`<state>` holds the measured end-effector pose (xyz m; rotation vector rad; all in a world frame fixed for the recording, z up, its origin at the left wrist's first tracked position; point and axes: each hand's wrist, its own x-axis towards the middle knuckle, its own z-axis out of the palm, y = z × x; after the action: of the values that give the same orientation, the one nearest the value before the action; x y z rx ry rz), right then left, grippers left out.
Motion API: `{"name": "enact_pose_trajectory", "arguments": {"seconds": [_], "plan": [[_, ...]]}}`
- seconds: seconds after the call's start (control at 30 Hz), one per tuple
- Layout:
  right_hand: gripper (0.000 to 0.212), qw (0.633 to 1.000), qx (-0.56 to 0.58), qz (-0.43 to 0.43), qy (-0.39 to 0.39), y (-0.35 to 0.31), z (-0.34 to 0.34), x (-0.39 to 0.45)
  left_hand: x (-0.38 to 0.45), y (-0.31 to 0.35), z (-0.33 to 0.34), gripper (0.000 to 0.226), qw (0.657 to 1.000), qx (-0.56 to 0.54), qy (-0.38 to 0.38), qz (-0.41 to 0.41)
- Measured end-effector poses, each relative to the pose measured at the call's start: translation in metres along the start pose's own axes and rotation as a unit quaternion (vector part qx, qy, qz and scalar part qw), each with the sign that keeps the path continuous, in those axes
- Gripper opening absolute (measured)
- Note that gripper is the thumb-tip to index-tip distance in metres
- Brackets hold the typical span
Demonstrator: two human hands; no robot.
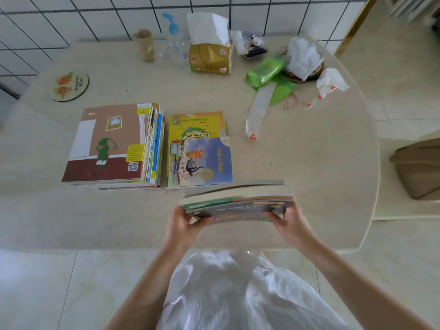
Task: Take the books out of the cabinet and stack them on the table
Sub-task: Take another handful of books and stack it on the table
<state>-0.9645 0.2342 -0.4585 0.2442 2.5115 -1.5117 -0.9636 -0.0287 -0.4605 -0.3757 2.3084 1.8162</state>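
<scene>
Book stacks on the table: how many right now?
2: a tall stack on the left, a short stack right beside it. A further bundle is held in both hands above the table's near edge.

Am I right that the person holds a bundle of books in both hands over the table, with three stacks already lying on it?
Not quite: the head view shows two stacks, not three, a larger stack and a smaller stack beside it. The rest holds: the left hand and right hand grip the bundle of books over the table.

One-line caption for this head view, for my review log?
Both hands, left hand and right hand, hold a bundle of books above the table, near two stacks.
</scene>
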Motion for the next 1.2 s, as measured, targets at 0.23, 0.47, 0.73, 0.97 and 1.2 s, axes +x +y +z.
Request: {"name": "enact_pose_trajectory", "arguments": {"seconds": [0.23,0.47,0.73,0.97,1.2], "plan": [[0.052,0.997,-0.045,-0.041,-0.037,0.011,-0.024,0.000,0.006,0.003,-0.006,0.052,0.996,0.077,-0.030,0.024],[0.038,0.998,-0.025,-0.032,-0.041,0.004,-0.023,0.017,0.008,0.001,-0.009,0.051,0.991,0.131,-0.011,0.016],[0.054,0.995,0.059,0.052,-0.062,-0.026,-0.028,0.036,0.019,0.018,-0.021,0.049,0.992,0.124,-0.013,-0.009],[0.045,0.950,0.258,0.132,-0.118,-0.082,-0.025,0.090,0.072,0.058,-0.042,0.060,0.999,0.009,0.012,-0.040],[0.031,0.940,0.240,0.220,-0.099,-0.113,0.013,0.153,0.126,0.090,-0.044,0.032,0.983,-0.031,0.094,-0.157]]}}
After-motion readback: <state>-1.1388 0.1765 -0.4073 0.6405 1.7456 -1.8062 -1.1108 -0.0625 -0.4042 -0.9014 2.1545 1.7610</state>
